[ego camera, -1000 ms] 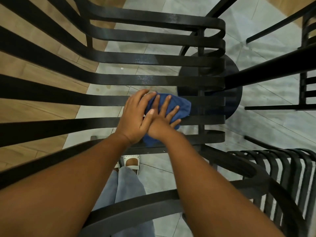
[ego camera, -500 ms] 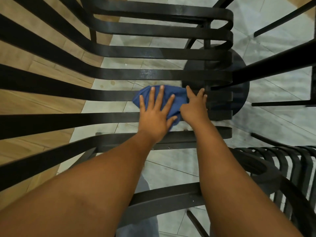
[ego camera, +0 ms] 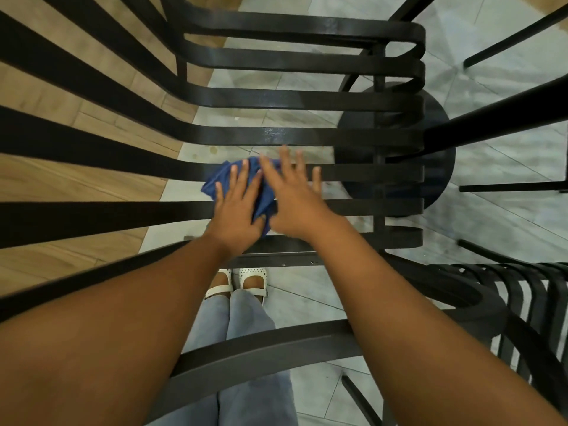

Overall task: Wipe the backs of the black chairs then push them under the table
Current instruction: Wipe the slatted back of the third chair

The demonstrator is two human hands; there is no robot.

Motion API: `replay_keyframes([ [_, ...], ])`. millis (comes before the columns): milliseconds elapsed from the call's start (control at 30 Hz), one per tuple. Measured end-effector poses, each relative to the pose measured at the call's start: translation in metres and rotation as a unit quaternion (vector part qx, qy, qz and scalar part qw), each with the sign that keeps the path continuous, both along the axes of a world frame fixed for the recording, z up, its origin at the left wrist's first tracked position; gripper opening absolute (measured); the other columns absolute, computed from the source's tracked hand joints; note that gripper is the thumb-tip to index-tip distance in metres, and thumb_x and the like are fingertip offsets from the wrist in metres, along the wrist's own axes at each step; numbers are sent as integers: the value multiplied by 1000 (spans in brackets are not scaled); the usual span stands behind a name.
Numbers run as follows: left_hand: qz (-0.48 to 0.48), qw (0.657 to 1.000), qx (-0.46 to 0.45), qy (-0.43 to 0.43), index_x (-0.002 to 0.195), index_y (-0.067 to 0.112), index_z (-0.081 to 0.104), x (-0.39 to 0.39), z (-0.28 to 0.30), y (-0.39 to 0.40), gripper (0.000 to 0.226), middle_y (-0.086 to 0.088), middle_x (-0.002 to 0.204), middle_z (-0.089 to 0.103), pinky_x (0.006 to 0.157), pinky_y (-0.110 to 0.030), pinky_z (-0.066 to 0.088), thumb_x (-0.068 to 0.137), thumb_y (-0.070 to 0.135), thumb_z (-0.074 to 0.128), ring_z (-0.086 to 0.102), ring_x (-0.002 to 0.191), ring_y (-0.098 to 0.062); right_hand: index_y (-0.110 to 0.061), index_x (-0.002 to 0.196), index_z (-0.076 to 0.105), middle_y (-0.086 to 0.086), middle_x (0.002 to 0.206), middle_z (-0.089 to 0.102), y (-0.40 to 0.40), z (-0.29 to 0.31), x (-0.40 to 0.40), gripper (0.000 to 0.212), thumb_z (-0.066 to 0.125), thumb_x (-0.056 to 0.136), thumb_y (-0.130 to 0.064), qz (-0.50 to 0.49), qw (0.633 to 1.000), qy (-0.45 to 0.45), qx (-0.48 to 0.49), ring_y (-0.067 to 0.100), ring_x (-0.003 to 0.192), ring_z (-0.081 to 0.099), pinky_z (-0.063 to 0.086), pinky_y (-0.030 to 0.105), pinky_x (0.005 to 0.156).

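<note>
Floor: grey tiled floor shows through the slats beyond both hands, meeting wood-look flooring off to the side of the left hand.
Head view, chair: black chair of curved horizontal slats lies under and ahead of the hands; whether these slats are its back or its seat I cannot tell for sure from this angle.
Cloth: blue cloth lies bunched on the slats, directly under the left hand, with its edge reaching under the right hand.
Left hand: left hand lies flat with fingers straight and spread, pressing the cloth down, gripping nothing.
Right hand: right hand is likewise flat and spread, just beside the left and overlapping the cloth; it looks blurred.
Other chair: second slatted chair sits near the right forearm.
Step in hand: wiping, judged from the flat press on the cloth.
Next move: likely a sweep along the slats under even pressure; pushing chairs under the worktop is not yet done.
</note>
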State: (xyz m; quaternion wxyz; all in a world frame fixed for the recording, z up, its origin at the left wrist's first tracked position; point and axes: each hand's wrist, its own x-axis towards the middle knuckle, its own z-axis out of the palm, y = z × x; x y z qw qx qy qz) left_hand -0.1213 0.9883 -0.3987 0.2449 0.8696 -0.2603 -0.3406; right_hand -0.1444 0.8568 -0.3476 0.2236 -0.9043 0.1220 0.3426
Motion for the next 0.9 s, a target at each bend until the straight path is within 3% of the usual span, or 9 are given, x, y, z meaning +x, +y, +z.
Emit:
replay_keyframes([
  [67, 88, 989, -100, 61, 149, 16, 12, 10, 13, 12, 68, -8, 156, 15, 116, -38, 12, 92, 6, 47, 9, 143, -20, -29, 147, -16, 9, 155, -22, 20, -5, 0, 107, 67, 80, -25, 60, 997, 13, 38, 30, 140, -25, -10, 56, 113],
  [133, 130, 985, -115, 24, 144, 12, 29, 15, 20, 24, 54, -9, 148, 35, 108, -28, 27, 93, 2, 43, 32, 136, -21, -27, 146, -19, 7, 155, -24, 32, -15, -1, 118, 74, 75, -36, 61, 997, 14, 51, 29, 140, -25, -11, 53, 112],
  [233, 131, 989, -74, -16, 141, 5, 34, 17, 16, 35, 48, -12, 149, 32, 115, -36, 22, 94, 3, 44, 26, 140, -22, -23, 146, -21, 6, 153, -29, 50, -31, -1, 122, 73, 73, -49, 85, 996, 22, -3, 30, 139, -28, -7, 50, 113],
  [333, 172, 984, -47, -21, 141, 4, 34, 18, 14, 36, 49, -13, 147, 35, 115, -35, 23, 93, 0, 44, 31, 137, -24, -24, 148, -14, 7, 154, -26, 61, -34, 1, 97, 59, 88, -41, 144, 988, 30, -38, 32, 140, -25, -4, 47, 115],
  [467, 168, 982, -45, -75, 131, 1, 46, 21, 20, 36, 45, -17, 134, 42, 101, -28, 33, 86, -3, 54, 41, 123, -27, -20, 150, -8, 9, 156, -18, 78, -22, 6, 80, 50, 95, -31, 137, 987, 87, 11, 31, 144, -14, 3, 45, 116],
  [567, 161, 984, -30, -71, 126, 1, 50, 23, 20, 38, 39, -18, 128, 45, 95, -28, 36, 87, -1, 55, 44, 117, -28, -18, 150, -3, 14, 157, -13, 87, -11, 12, 81, 52, 94, -38, 138, 979, 147, -3, 35, 143, -11, 6, 54, 114],
  [667, 167, 981, -53, -81, 118, 0, 55, 24, 19, 40, 33, -19, 120, 51, 89, -25, 34, 87, -6, 47, 48, 112, -30, -19, 151, 3, 16, 155, -17, 94, 4, 13, 77, 50, 93, -40, 228, 951, 196, -68, 37, 140, -21, -3, 68, 107],
  [767, 198, 975, -52, -84, 118, 2, 55, 26, 22, 37, 31, -16, 121, 51, 88, -21, 33, 90, -5, 43, 48, 113, -26, -14, 149, -10, 17, 152, -27, 106, 4, 2, 83, 45, 95, -42, 239, 951, 148, -130, 40, 135, -30, -7, 67, 104],
  [900, 197, 979, -30, -53, 122, 6, 53, 22, 20, 35, 32, -12, 124, 50, 91, -27, 38, 92, -1, 45, 48, 115, -23, -19, 145, -23, 9, 148, -38, 106, -23, -1, 94, 52, 92, -40, 151, 975, 147, -70, 41, 134, -32, -8, 64, 106],
])
